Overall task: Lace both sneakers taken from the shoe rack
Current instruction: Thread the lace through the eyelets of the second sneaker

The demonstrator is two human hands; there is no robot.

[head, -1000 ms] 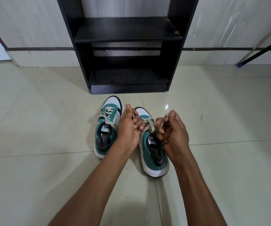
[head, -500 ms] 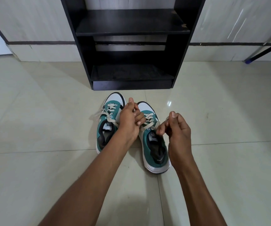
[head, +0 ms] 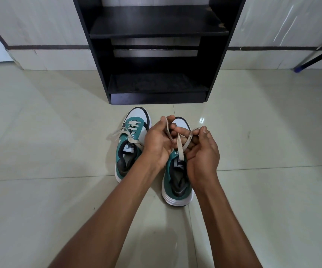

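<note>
Beige lace (head: pixel 180 149) now crosses between hands that have drawn together. Left hand (head: pixel 157 141) and right hand (head: pixel 202 151) each pinch an end above the right sneaker (head: pixel 177 182); the left sneaker (head: pixel 131 144) sits beside it on the floor (head: pixel 40 151)

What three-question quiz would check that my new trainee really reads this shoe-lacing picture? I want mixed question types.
1. True or false: the shoe rack shelves hold shoes.
2. Which sneaker are both hands working on? A) left sneaker B) right sneaker
3. Fill in: the left hand and right hand each grip a ___.

Key: 1 false; 2 B; 3 lace.
</note>
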